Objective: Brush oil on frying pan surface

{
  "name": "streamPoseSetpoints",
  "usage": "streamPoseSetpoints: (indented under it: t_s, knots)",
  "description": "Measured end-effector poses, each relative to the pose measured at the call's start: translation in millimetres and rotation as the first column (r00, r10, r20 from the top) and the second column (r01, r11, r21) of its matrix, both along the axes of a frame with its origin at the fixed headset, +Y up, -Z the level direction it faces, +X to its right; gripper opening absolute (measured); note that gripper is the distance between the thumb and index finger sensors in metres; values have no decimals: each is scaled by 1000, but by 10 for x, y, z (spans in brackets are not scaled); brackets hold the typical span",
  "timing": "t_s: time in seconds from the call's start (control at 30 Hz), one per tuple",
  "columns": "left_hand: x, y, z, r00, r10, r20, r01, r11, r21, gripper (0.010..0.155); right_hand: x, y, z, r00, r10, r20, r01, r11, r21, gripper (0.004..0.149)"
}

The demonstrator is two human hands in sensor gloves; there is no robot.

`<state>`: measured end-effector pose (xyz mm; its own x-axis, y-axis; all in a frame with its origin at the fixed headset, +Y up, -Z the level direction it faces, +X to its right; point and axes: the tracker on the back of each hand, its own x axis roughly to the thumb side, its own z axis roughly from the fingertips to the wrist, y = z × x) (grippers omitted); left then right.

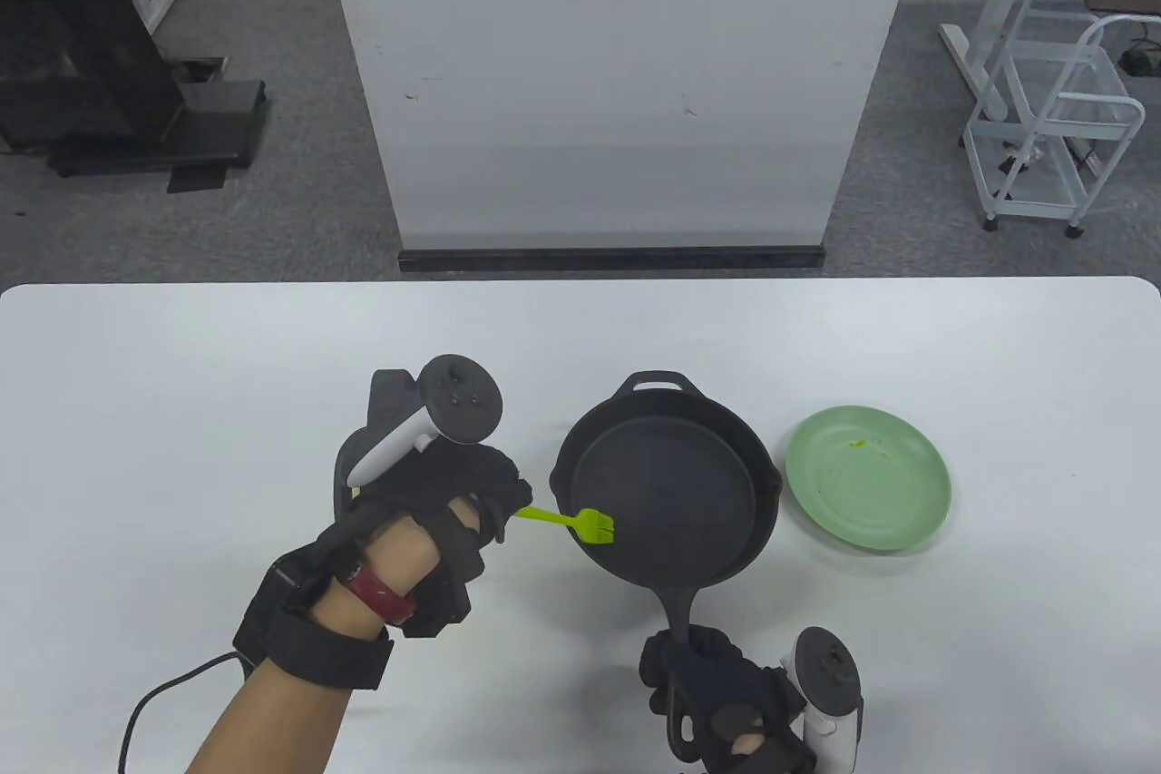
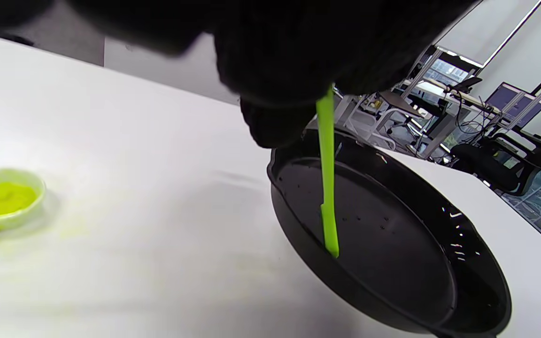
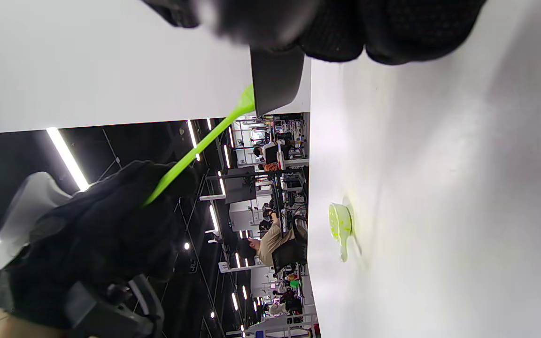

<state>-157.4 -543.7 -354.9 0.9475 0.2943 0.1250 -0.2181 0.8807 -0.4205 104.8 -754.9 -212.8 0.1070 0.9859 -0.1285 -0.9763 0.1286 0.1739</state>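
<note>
A black cast-iron frying pan (image 1: pixel 671 493) is on the white table, right of centre. My right hand (image 1: pixel 703 688) grips the pan's handle (image 1: pixel 680 615) near the front edge. My left hand (image 1: pixel 490 506) holds a lime-green silicone brush (image 1: pixel 570 524) by its handle. The brush head (image 1: pixel 597 529) rests on the pan's inner surface near its left rim. In the left wrist view the brush (image 2: pixel 328 188) hangs from my gloved fingers (image 2: pixel 275 117) down into the pan (image 2: pixel 392 263). The right wrist view shows the brush handle (image 3: pixel 195 150) and my left hand (image 3: pixel 101 234).
A pale green plate (image 1: pixel 868 477) with a small yellow-green smear lies just right of the pan. A small green bowl of yellow-green oil (image 2: pixel 3 199) stands on the table left of the pan; it also shows in the right wrist view (image 3: pixel 341 225). It does not show in the table view.
</note>
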Motion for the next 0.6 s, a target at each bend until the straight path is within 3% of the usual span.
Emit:
streamPoseSetpoints:
  t_s: [0.1,0.23,0.6]
  knots:
    - [73,81,26,999,-47,9,47,998,32,47,-1,-2,-2,1000,0,-2,0,1000,1,49]
    - [235,-30,46,993,-108,44,108,994,11,47,-6,-4,-2,1000,1,-6,-1,1000,-1,49]
    - [548,-274,46,994,-1,105,8,998,-67,47,-10,-18,-5,1000,-5,-8,5,1000,-9,49]
